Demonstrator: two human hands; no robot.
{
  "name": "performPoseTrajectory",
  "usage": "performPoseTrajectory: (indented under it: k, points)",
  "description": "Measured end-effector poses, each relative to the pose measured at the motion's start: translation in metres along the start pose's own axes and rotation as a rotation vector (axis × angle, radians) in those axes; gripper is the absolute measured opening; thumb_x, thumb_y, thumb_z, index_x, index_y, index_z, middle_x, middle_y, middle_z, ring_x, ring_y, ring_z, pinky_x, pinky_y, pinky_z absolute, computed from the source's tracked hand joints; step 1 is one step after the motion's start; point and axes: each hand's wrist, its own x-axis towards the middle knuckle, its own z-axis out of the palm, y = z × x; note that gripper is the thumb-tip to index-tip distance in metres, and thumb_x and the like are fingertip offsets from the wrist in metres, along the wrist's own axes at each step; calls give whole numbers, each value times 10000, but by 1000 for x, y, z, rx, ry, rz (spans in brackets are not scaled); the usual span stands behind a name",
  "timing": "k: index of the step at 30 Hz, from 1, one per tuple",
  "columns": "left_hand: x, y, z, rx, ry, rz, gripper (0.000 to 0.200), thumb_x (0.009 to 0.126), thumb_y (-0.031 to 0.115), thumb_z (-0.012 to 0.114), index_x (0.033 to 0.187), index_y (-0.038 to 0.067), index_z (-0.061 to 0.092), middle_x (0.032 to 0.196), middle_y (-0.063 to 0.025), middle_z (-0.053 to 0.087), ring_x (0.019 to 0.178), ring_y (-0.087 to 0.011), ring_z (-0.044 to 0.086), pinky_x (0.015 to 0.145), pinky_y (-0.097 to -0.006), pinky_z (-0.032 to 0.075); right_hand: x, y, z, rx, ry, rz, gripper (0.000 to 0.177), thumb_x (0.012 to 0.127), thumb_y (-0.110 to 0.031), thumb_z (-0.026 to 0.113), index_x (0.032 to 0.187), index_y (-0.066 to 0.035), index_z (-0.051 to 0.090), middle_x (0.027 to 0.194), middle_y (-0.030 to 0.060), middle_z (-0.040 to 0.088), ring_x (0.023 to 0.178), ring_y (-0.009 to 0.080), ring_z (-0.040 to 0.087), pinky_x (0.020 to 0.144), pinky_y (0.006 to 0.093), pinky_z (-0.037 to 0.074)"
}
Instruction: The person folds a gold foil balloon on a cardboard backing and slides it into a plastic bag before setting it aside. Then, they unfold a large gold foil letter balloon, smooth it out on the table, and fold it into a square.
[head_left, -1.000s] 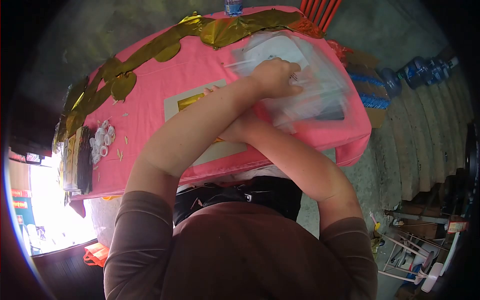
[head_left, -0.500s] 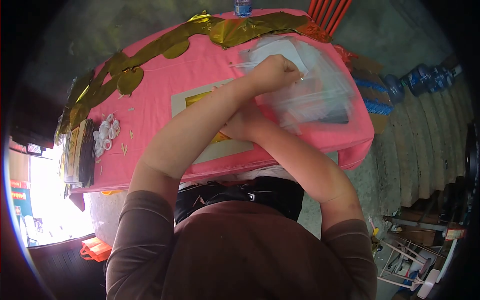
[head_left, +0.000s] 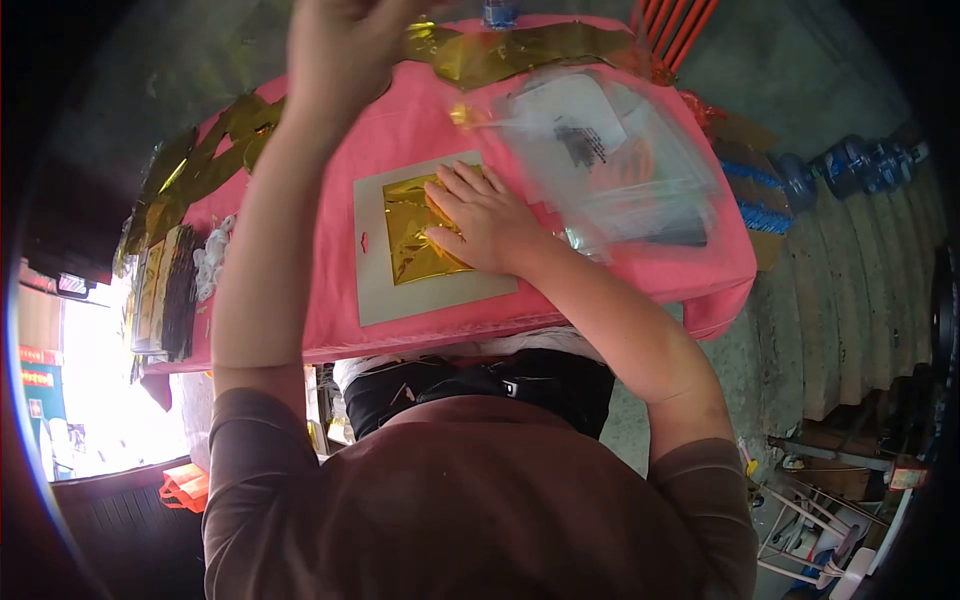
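Observation:
My right hand point(head_left: 485, 222) lies flat with spread fingers on a shiny gold foil sheet point(head_left: 405, 235). The foil rests on a larger grey board point(head_left: 375, 300), which has a small red mark on its left side. My left hand point(head_left: 345, 55) is raised at the top of the view, above the table's far side, smeared by motion and partly cut off; whether it holds anything cannot be seen. Right of the board lies a pile of clear plastic bags point(head_left: 640, 190), with a white printed sheet point(head_left: 570, 115) among them.
A pink cloth point(head_left: 330, 290) covers the table. Gold foil strips point(head_left: 530, 52) line its far edge. White rings point(head_left: 212, 260) and a stack of cards point(head_left: 165, 290) sit at the left. A bottle point(head_left: 500, 12) stands at the back; large water bottles point(head_left: 850, 165) are at the right.
My left hand has swung from above the plastic bags up and left to the view's top. The gold foil and my right hand, earlier mostly hidden beneath that arm, now show.

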Motion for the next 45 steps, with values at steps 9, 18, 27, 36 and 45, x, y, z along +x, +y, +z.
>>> performPoseTrajectory:
  k: [9,18,27,36,45]
  points:
    - [-83,-29,-98,709,-373,214,88,789,41,632,856,-6,599,832,-130,602,774,-305,590,656,-342,479,1,-1,-1,-5,-42,19,586,887,-414,450,1315,-17,409,1413,190,323,1343,310,245,1094,437,173]
    - [-132,-38,-124,619,-680,-307,110,794,46,618,887,-12,614,925,-119,628,857,-263,601,744,-347,467,2,-4,-11,-28,-140,51,587,902,-404,432,1356,-39,363,1442,167,282,1358,283,217,1104,415,153]
    - [-140,-50,-112,549,-701,-264,260,751,148,679,956,6,605,994,-120,611,937,-272,583,841,-357,450,3,-4,-12,-54,-178,62,590,913,-409,413,1377,-53,334,1457,150,262,1362,283,208,1110,407,147]
    - [-167,-77,-90,827,-573,35,189,767,168,634,880,17,628,926,-91,611,899,-278,573,757,-371,490,4,-5,-12,-63,-177,60,581,914,-407,412,1374,-60,341,1454,151,268,1359,286,216,1109,411,152]
    - [-110,-88,-96,812,-653,-282,187,791,127,596,937,15,629,815,-135,621,714,-254,608,669,-343,487,3,-4,-10,-63,-159,56,582,910,-412,410,1367,-56,351,1448,158,273,1357,295,216,1110,418,147]
